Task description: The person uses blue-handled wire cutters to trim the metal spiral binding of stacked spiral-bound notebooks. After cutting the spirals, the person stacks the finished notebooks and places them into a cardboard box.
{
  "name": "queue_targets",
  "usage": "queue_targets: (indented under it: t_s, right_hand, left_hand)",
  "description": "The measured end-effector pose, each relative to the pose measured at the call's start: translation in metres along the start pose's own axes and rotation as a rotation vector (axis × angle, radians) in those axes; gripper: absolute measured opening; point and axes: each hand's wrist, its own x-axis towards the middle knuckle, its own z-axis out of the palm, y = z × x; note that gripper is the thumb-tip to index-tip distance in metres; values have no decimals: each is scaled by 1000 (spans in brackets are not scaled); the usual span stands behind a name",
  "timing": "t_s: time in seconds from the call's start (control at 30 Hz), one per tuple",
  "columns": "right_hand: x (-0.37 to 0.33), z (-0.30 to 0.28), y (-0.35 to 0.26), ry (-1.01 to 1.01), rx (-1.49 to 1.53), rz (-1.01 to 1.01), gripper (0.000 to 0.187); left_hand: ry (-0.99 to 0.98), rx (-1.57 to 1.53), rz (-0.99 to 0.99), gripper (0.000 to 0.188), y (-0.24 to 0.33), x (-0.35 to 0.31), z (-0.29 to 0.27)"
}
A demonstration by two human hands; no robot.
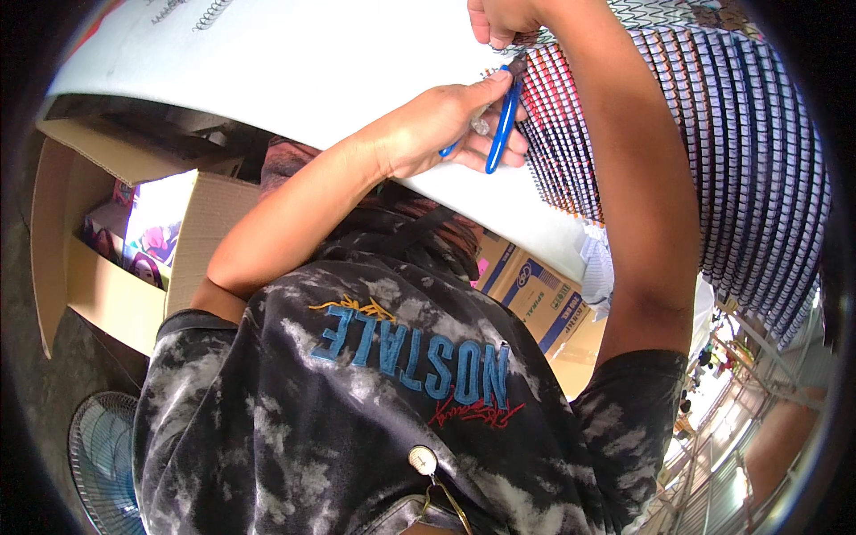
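Upper centre, left hand has fingers clamped on blue-handled dark-metal pliers, probably light, stiff, best held by the handles; right hand, top edge, fingers curled, can't tell on what.

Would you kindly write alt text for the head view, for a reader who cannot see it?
A person's left hand holds blue-handled pliers over a white table. The right hand, partly cut off at the top edge, is near a curved wire-bound stack. An open cardboard box and a fan are at left.
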Motion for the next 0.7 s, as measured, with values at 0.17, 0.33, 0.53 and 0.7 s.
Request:
queue_targets:
  t_s: [0.17, 0.33, 0.53, 0.7]
  right_hand:
    - [6, 0, -1, -4, -85, 56, 12]
    - [-10, -18, -19, -91, -222, 198, 19]
    - [-21, -30, -22, -212, -204, 251, 24]
    - [-19, -34, -11, -220, -87, 221, 22]
  left_hand:
    - [-38, -93, -7, 54, -5, -4, -5]
    - [-17, -71, 2, 57, -1, -8, 7]
    - [-24, -54, -34, 57, 4, -3, 0]
    - [-36, -16, 12, 57, 3, -8, 8]
